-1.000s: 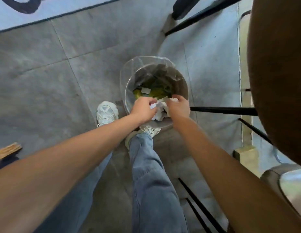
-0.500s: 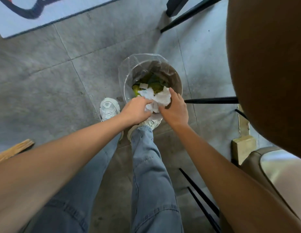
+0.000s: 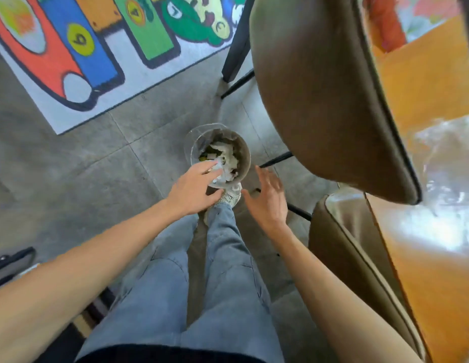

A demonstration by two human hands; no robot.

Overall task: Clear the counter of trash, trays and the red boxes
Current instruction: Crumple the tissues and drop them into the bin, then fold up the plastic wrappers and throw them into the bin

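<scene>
Both hands (image 3: 194,191) (image 3: 267,200) spread, partly hiding the bin (image 3: 244,155).

At frame centre, a lined bin (image 3: 219,153) holds crumpled white paper (image 3: 227,163). The left hand (image 3: 194,188) and right hand (image 3: 267,199) hover below it, fingers spread, empty.

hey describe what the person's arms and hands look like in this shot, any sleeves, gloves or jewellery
Both forearms are bare from the frame's lower edge to the wrists, with no sleeve in view. The left hand and right hand are ungloved, and no watch, bracelet or ring shows. Below them the person wears light blue jeans and a pale sneaker.
</scene>
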